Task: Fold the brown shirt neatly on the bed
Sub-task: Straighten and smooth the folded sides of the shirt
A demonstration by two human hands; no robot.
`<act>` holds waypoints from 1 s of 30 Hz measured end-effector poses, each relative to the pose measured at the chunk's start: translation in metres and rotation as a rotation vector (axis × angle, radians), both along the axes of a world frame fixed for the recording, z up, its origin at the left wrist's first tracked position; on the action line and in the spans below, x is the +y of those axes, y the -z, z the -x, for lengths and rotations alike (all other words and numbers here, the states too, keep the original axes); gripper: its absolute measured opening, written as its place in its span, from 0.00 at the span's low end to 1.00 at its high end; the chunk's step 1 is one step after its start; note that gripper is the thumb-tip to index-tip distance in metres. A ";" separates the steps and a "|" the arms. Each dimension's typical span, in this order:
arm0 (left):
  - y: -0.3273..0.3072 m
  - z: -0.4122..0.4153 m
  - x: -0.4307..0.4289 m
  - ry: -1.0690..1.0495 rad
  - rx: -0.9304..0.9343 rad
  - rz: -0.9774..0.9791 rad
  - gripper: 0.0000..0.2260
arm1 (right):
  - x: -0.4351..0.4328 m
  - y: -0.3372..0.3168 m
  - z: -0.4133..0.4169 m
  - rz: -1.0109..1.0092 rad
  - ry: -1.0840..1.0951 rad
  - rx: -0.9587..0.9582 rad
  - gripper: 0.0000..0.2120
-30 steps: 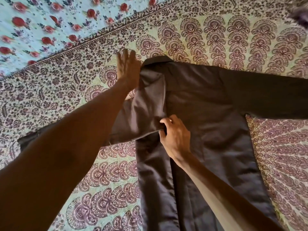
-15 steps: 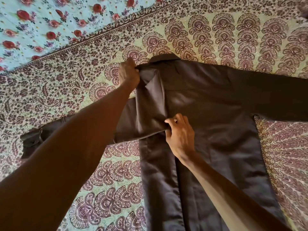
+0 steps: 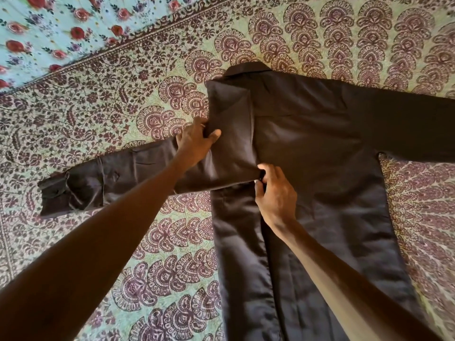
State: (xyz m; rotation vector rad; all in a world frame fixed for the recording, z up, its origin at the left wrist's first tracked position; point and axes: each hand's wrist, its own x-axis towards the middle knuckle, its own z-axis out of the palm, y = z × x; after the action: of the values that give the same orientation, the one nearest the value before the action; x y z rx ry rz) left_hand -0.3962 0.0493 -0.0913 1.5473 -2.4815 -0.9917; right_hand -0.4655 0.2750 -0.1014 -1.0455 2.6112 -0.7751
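The brown shirt [image 3: 320, 153] lies flat on the bed, collar away from me, its left side folded inward over the back. Its left sleeve [image 3: 103, 183] stretches out to the left across the sheet; the right sleeve [image 3: 413, 124] runs off the right edge. My left hand [image 3: 194, 141] grips the fold's outer edge at the base of the left sleeve, thumb on top of the cloth. My right hand [image 3: 275, 195] pinches the lower corner of the folded shoulder panel where the sleeve meets the body.
The bed is covered by a green sheet with maroon paisley print [image 3: 157, 262]. A light blue cloth with red flowers [image 3: 49, 33] lies at the far left corner. My forearms cross the lower half of the view.
My left hand has slid down from the shoulder near the collar to the base of the sleeve. The right hand has kept its pinch at the fold's corner.
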 end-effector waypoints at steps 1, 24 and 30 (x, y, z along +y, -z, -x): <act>0.000 -0.005 -0.001 0.015 -0.038 -0.001 0.20 | 0.001 -0.001 0.000 -0.004 0.011 -0.022 0.17; -0.002 -0.200 0.336 0.418 0.048 0.193 0.08 | 0.195 -0.030 -0.130 -0.283 0.008 -0.272 0.12; -0.007 -0.261 0.385 0.662 0.054 0.137 0.05 | 0.283 -0.038 -0.181 -0.449 0.061 -0.307 0.14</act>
State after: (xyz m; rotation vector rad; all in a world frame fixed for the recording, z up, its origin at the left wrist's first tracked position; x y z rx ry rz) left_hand -0.1354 0.4342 -0.0847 0.6424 -3.0023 -0.8639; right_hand -0.2842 0.5577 -0.0638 -0.6632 2.3958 -0.3010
